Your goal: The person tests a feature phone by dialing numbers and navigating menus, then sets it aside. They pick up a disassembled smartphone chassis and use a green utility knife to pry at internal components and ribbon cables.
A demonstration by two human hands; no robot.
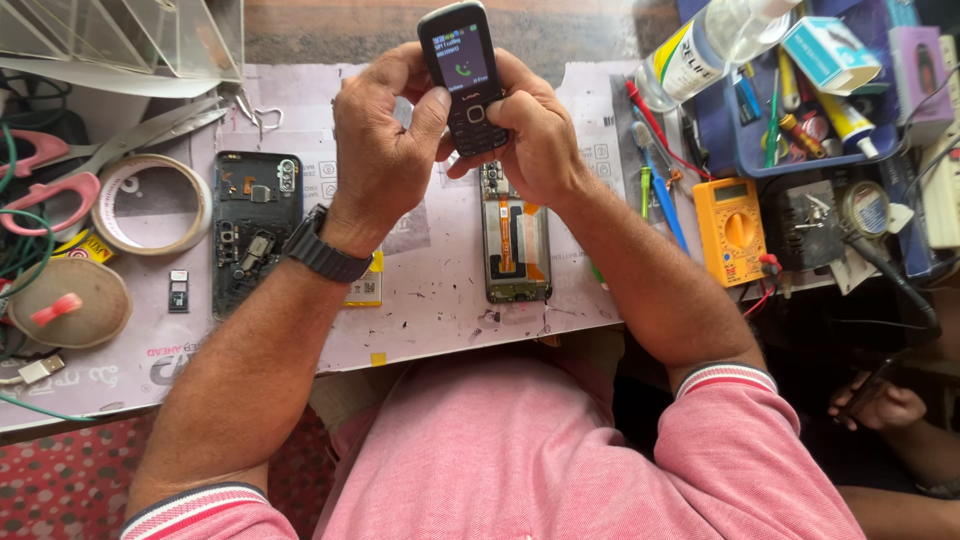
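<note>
up top, left hand (385, 135) and right hand (530, 135) clasp a black keypad phone (462, 75), screen lit.

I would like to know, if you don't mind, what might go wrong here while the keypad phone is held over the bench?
1. The keypad phone, gripped by the left hand and right hand, hangs above the opened smartphone; a slip might drop it onto exposed parts.
2. The small loose module by the back cover could be swept off by a forearm.
3. The bottle lies tilted near the yellow multimeter; a leak may reach it.
</note>
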